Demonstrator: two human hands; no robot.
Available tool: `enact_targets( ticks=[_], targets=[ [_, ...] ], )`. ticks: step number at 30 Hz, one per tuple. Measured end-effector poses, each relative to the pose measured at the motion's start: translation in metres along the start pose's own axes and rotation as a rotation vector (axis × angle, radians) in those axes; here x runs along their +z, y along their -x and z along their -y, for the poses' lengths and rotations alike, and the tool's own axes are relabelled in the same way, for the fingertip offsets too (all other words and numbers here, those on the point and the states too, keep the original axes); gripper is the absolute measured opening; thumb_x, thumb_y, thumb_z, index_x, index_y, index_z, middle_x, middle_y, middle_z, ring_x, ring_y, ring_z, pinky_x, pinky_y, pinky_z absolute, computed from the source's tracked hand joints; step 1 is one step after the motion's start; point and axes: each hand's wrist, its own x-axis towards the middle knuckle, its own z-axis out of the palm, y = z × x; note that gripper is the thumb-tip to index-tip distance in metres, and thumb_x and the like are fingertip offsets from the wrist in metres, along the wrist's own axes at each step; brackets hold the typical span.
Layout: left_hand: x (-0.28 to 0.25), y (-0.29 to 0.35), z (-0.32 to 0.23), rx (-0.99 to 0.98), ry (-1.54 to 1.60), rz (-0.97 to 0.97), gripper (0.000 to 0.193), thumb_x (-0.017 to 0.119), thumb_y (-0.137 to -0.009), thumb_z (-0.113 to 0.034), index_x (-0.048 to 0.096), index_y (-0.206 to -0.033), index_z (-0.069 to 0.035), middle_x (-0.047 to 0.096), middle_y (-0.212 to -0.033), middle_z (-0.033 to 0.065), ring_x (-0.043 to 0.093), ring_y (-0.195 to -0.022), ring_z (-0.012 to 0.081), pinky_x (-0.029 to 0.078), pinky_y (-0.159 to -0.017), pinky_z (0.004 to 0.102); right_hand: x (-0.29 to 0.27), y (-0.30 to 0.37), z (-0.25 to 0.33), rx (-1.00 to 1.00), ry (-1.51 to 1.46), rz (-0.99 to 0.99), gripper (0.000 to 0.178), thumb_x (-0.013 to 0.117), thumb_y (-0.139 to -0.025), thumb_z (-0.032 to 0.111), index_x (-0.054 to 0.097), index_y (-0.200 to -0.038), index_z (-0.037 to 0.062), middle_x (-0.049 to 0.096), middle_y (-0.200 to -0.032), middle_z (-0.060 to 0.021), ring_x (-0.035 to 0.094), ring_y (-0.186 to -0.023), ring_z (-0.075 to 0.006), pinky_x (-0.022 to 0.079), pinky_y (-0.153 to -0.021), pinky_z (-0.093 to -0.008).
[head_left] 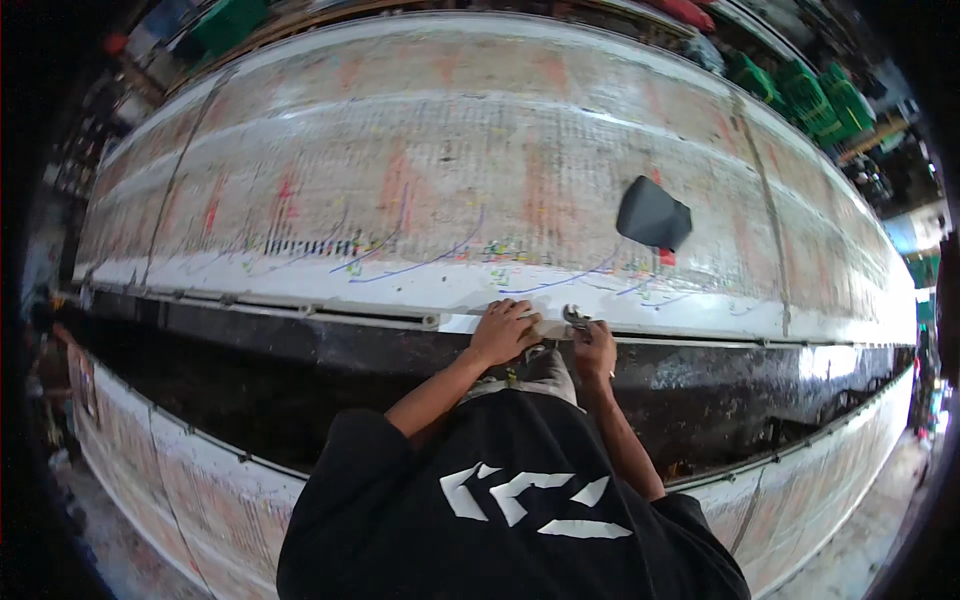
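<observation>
My left hand (503, 330) rests with curled fingers on the near edge of a long, paint-stained printing table (420, 180), pressing on the metal rail (300, 308) that runs along that edge. Just to its right, my right hand (594, 347) grips a small metal tool (577, 319) with jaws set on the same rail. Both forearms come up from my black shirt at the lower edge. What the jaws hold is too small to tell.
A dark folded piece of cloth (652, 214) lies on the table beyond my right hand. A second long table (180, 470) runs behind me, with a dark aisle between. Green crates (820, 95) are stacked at the far right.
</observation>
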Motion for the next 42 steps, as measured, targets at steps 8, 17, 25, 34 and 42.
enact_targets(
  ticks=[8,17,25,34,42],
  targets=[
    [-0.008,-0.004,-0.005,-0.012,-0.031,0.081,0.043,0.066,-0.096,-0.047,0.069,-0.128,-0.019,0.058,-0.136,0.0071,0.051,-0.127,0.0317,0.04,-0.108,0.0491,0.013,0.002,-0.005,0.247,-0.157,-0.013,0.038,0.077,-0.09,0.032,0.063,-0.091,-0.0031,0.067,-0.089,-0.0237,0.065,-0.089,-0.0458,0.05,-0.075,-0.0497],
    [0.0,0.0,0.0,0.024,-0.08,0.017,0.042,0.071,-0.093,-0.041,0.069,-0.128,-0.02,0.057,-0.134,0.0061,0.052,-0.125,0.0305,0.042,-0.105,0.0487,0.018,-0.006,-0.019,0.14,-0.034,0.027,0.035,0.075,-0.09,0.03,0.059,-0.088,-0.0014,0.066,-0.08,-0.0212,0.064,-0.078,-0.0425,0.048,-0.07,-0.0509],
    [-0.002,-0.003,0.0,0.026,-0.07,0.025,0.043,0.07,-0.093,-0.044,0.069,-0.129,-0.02,0.057,-0.133,0.0055,0.052,-0.125,0.0297,0.042,-0.106,0.0485,-0.032,-0.003,-0.069,0.525,-0.527,0.231,0.052,0.061,-0.102,0.048,0.066,-0.078,0.0026,0.052,-0.063,0.0003,0.049,-0.06,-0.0101,0.042,-0.058,-0.0302],
    [-0.002,-0.001,0.0,0.01,-0.063,0.044,0.046,0.066,-0.095,-0.047,0.068,-0.132,-0.02,0.056,-0.135,0.0057,0.052,-0.125,0.0305,0.041,-0.107,0.0497,-0.049,-0.017,-0.07,0.25,0.094,0.534,0.055,0.06,-0.101,0.053,0.078,-0.09,0.0019,0.069,-0.07,-0.0121,0.064,-0.066,-0.0208,0.049,-0.064,-0.0396],
    [-0.006,-0.001,-0.002,-0.051,-0.06,0.104,0.047,0.064,-0.097,-0.049,0.068,-0.133,-0.019,0.054,-0.137,0.0054,0.051,-0.126,0.0303,0.04,-0.109,0.0495,-0.065,-0.066,-0.04,0.03,0.181,0.718,0.056,0.062,-0.099,0.05,0.072,-0.079,-0.001,0.062,-0.062,-0.0121,0.057,-0.058,-0.0227,0.047,-0.061,-0.0423]
  ],
)
